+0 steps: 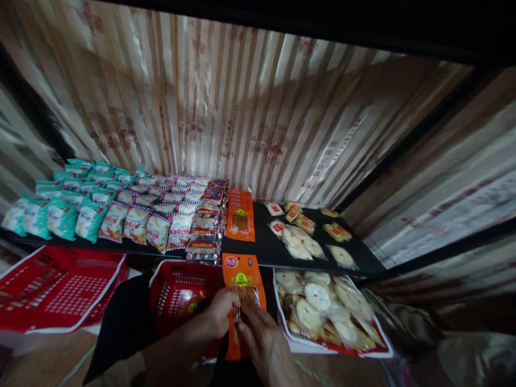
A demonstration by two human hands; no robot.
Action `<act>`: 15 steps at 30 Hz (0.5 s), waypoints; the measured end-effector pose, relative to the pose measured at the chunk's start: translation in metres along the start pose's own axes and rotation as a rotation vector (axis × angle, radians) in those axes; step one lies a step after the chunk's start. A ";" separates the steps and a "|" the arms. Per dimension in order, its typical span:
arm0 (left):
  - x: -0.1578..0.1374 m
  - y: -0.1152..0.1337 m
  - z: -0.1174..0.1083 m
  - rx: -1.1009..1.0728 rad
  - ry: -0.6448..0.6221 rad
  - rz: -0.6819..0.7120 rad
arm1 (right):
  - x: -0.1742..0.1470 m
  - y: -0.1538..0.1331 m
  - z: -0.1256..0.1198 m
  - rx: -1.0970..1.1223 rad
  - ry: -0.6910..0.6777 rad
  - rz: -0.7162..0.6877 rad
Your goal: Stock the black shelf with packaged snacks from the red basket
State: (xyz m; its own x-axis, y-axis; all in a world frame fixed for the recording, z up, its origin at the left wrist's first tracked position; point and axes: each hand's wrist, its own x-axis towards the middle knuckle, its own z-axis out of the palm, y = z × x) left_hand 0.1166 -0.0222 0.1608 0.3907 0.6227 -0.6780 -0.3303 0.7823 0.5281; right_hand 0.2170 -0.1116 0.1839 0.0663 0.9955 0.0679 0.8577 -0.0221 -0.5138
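Observation:
Both hands hold an orange snack packet (242, 269) upright in front of the shelf's front edge. A clear window in the packet shows brown sticks. My left hand (220, 314) is closed on its left edge at mid-height. My right hand (264, 336) has its fingers bent against the packet's lower front and right side. Just behind, a similar orange packet (241, 217) lies on the black shelf (262, 250). Under my left hand stands a red basket (161, 290) with a few packets inside, partly hidden by my forearm.
Left on the shelf are rows of teal bags (60, 217), white striped bags (135, 220) and stacked brown packets (205, 220). Wrapped round flat snacks (300, 242) lie to the right. A basket of wrapped snacks (318, 296) stands lower right, another red basket (80, 287) lower left.

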 end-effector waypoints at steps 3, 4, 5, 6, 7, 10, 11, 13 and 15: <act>0.003 0.009 0.011 0.012 -0.042 0.014 | 0.006 0.028 0.011 0.037 0.232 0.048; 0.004 0.013 0.014 0.024 -0.076 0.013 | 0.008 0.037 0.014 0.042 0.306 0.082; 0.006 0.016 0.017 0.039 -0.104 0.019 | 0.010 0.045 0.017 0.046 0.364 0.123; 0.009 0.019 0.019 0.055 -0.119 0.034 | 0.013 0.053 0.019 0.052 0.391 0.160; 0.012 0.022 0.022 0.069 -0.113 0.053 | 0.016 0.060 0.020 0.064 0.395 0.198; 0.022 0.030 0.030 0.109 -0.027 0.101 | 0.028 0.076 0.019 0.148 0.344 0.331; 0.025 0.034 0.033 0.123 0.000 0.107 | 0.033 0.079 0.018 0.194 0.311 0.380; 0.031 0.040 0.040 0.149 0.012 0.120 | 0.046 0.083 0.016 0.308 0.254 0.448; 0.036 0.048 0.047 0.184 0.015 0.146 | 0.061 0.086 0.016 0.416 0.229 0.457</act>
State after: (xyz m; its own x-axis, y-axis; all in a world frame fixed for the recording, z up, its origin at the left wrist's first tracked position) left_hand 0.1553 0.0382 0.1857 0.3369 0.7303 -0.5943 -0.2201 0.6748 0.7044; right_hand 0.2868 -0.0509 0.1305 0.5236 0.8483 -0.0789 0.4518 -0.3550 -0.8185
